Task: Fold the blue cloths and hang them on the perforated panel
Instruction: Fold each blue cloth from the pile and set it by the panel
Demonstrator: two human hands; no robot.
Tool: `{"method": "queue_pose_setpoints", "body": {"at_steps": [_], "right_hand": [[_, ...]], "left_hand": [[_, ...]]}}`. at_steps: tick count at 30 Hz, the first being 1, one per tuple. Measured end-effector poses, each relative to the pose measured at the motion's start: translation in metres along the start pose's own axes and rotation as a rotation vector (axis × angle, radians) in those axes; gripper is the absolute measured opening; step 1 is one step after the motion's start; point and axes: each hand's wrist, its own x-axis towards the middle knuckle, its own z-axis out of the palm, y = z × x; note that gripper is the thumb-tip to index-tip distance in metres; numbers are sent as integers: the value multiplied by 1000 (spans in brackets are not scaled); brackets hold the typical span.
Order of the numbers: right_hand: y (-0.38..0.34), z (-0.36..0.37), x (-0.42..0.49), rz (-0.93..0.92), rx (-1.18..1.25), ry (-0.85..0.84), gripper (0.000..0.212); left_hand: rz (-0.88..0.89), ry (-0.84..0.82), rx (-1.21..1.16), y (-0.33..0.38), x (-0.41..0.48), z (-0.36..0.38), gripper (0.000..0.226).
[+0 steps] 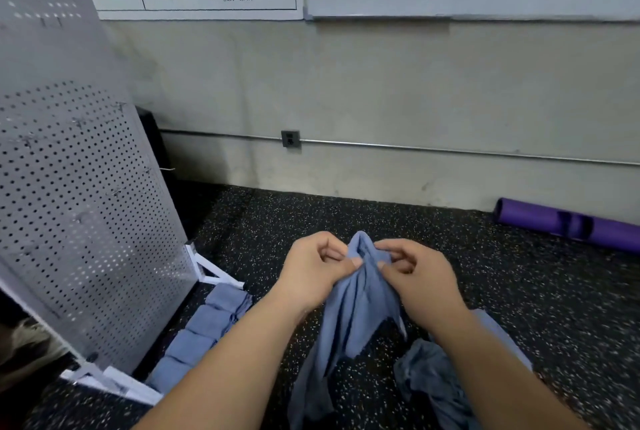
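Blue cloth (pixel 349 308): was bunched at its top edge between both hands and hung limp from there, its lower end reaching toward the speckled floor (pixel 346 215).
Left hand (pixel 313 270): pinched the top of the cloth between thumb and curled fingers.
Right hand (pixel 415 274): pinched the same edge just beside the left, thumb on the fabric.
Step in hand: probably finding the corners to open the cloth out for folding.
Doing it well: the hands would need to slide apart along one edge until each held a corner, so that the cloth hung flat before being doubled.
Cloth relative to hands: its peak stood between the two thumbs, and the rest fell below and between the wrists.
Other cloths: a crumpled cloth (pixel 429 374) lay under the right forearm; folded cloths (pixel 207 322) lay in a row at the panel's foot.
Perforated panel (pixel 86 204): stood well to the left, with nothing blue on it.
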Motion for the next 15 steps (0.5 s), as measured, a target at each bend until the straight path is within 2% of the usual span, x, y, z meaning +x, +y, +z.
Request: {"method": "queue_pose_setpoints", "body": {"at_steps": [5, 9, 11, 13, 15], "right_hand": [[10, -11, 33, 28, 39, 241, 31], [20, -25, 55, -9, 135, 348, 33], [24, -30, 63, -15, 175, 371, 33], [30, -32, 70, 6, 187, 403, 33], [36, -34, 75, 34, 169, 389, 34]], "left_hand": [[57, 35, 280, -15, 29, -12, 23], [-7, -191, 422, -24, 42, -23, 30], [-30, -243, 523, -27, 46, -28, 27], [-68, -202, 534, -29, 50, -34, 20], [-71, -98, 419, -29, 52, -35, 18]]}}
